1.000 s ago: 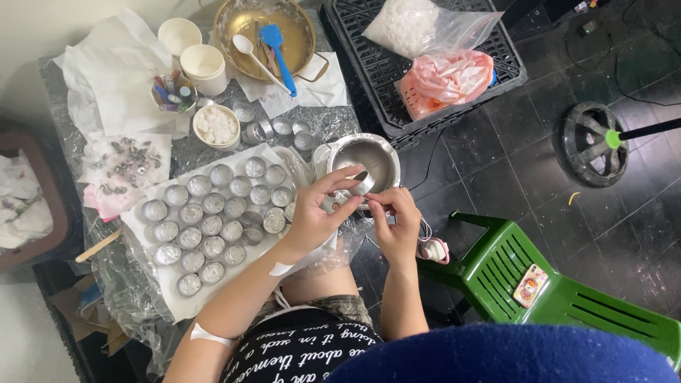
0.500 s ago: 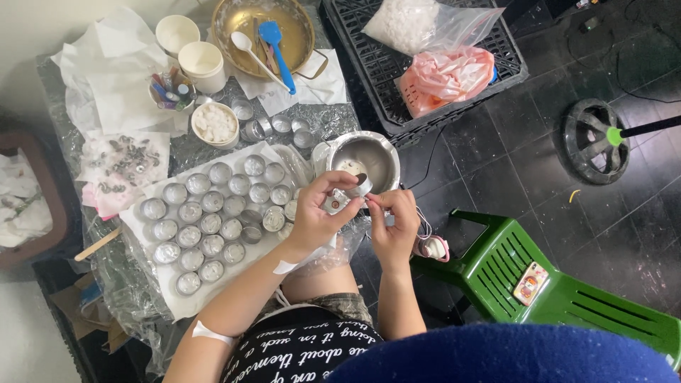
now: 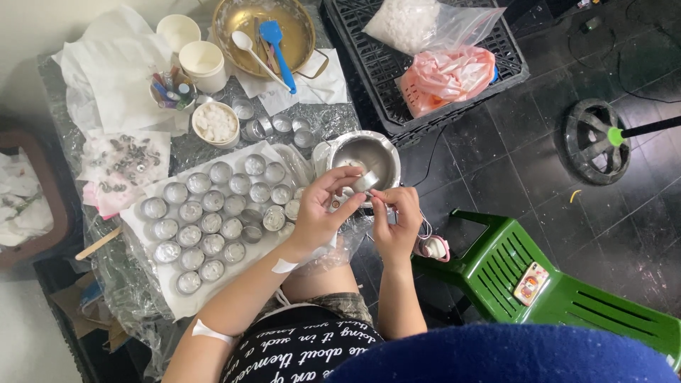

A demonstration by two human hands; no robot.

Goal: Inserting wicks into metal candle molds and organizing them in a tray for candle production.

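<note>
My left hand holds a small round metal tealight cup over the rim of a steel bowl. My right hand pinches a thin metal tool just below that cup, its tip close to the cup's edge. Both hands meet in front of the bowl. To the left, several filled metal cups stand in rows on a white paper sheet.
A gold bowl holds a blue spatula and a white spoon. Two white paper cups, a small dish of white pieces and loose wick tabs lie behind. A black crate with bags and a green plastic chair stand at right.
Both hands stay at the steel bowl. The small cup has shifted slightly in my left fingers and my right hand's tool has come closer to it.
</note>
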